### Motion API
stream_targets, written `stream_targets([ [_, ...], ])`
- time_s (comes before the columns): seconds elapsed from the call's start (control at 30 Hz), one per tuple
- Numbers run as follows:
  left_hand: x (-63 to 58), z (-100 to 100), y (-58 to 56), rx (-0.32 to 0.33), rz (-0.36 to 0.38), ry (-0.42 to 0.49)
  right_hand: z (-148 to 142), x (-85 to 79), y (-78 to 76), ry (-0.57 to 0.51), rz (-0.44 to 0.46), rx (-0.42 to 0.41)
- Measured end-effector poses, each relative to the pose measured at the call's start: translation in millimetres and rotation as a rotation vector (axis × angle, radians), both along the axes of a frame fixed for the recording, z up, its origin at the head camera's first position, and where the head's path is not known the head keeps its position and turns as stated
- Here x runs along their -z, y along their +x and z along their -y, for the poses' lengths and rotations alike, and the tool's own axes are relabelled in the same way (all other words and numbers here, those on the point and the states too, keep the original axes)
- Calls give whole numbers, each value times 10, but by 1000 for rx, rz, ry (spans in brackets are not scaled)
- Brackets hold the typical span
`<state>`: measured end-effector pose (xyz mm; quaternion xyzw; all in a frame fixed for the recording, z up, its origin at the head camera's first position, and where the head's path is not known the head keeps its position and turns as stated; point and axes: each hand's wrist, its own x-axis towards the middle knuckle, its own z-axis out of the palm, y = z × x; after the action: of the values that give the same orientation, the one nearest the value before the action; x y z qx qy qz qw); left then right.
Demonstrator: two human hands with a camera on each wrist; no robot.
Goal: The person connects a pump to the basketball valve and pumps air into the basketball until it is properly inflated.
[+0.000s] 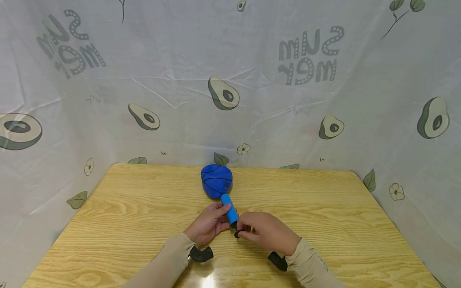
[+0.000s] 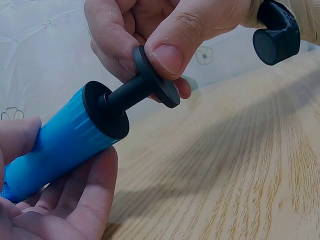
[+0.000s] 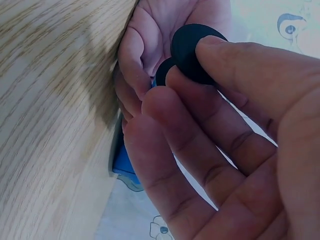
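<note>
A pale wooden bench (image 1: 317,208), avocado-print cloth (image 1: 266,132) behind; left grip (image 1: 208,225) curls round pump (image 2: 62,142), right grip (image 1: 268,232) pinches its handle (image 2: 154,87).

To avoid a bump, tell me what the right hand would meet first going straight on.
Likely the blue barrel, just beyond the black handle the right hand pinches; depth is unclear.

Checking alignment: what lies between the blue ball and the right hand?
In the head view, the blue pump, held by the left hand, lies between the blue ball and right hand.
</note>
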<state>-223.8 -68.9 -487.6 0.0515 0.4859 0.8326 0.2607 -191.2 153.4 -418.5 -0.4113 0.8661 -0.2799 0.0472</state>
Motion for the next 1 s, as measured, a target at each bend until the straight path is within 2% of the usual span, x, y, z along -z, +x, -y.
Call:
stream_targets([
  [0.27,-3,-9,7,-15,-14,-4,1,15,-11,12,-3,-5],
  [0.53,-7,-8,2,11,-48,-12,9,-3,-13,25,65,-22],
  [0.8,4,-18,3,1,-58,-54,-2,-18,7,-16,209,-136],
  [1.0,-4,-16,-9,-13,-31,-26,-1,-44,52,-20,341,-268],
])
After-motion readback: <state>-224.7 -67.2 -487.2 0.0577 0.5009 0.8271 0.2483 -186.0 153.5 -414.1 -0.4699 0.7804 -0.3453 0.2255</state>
